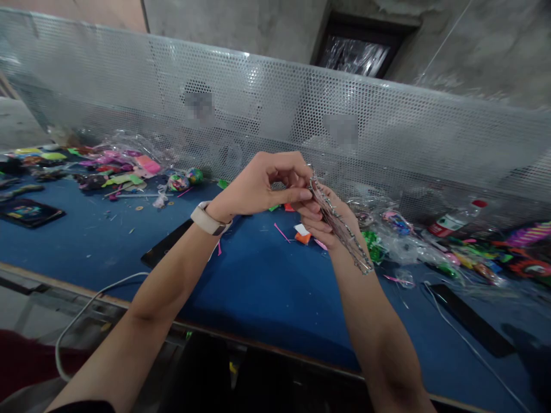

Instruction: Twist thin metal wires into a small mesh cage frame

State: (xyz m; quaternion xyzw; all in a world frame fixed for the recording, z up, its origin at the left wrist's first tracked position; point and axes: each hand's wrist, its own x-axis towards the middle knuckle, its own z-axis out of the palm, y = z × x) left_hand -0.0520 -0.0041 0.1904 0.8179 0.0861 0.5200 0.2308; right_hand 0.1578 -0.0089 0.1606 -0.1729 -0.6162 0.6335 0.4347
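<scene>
Above the blue table I hold up a long, narrow bundle of thin silvery wires point(340, 226) with small beads or knots along it; its exact kind does not show. The thumb and index finger of my left hand point(275, 183) pinch together at its upper end. Behind the bundle, the fingers of my right hand point(329, 215) curl round its upper half, and the bundle's lower end slants down across my right wrist. A pale band point(210, 219) circles my left wrist.
Colourful small items and clear bags point(138, 163) lie at the back left. More bagged items point(400, 229) and a red-capped bottle point(460, 218) are at the right. A dark phone-like slab point(471, 318) lies front right with a white cable. A perforated metal screen point(258, 97) borders the table.
</scene>
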